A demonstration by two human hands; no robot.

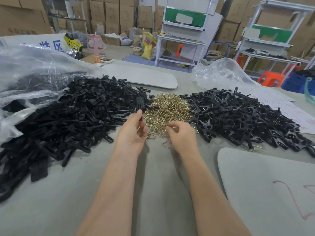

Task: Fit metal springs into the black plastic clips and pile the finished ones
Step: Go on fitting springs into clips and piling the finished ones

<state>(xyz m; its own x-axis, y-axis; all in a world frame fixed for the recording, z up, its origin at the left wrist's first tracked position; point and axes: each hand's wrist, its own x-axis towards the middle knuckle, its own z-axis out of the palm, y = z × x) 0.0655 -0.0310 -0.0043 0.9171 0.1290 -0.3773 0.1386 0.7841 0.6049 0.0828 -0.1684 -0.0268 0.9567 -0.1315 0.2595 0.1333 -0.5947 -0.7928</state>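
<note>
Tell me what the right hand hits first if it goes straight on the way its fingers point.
The spring pile: the curled fingers of the right hand aim forward-left at its near edge, seemingly almost touching it, though depth is unclear.

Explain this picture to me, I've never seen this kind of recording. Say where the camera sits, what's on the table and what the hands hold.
No machine here: a person works bare-handed, filmed by one camera on their head looking down. On the table lie loose black clips at left, gold springs in the middle, and clips with springs fitted at right. The left hand pinches one black clip upright. The right hand curls its fingers into the springs; whether it holds one is unclear.
</note>
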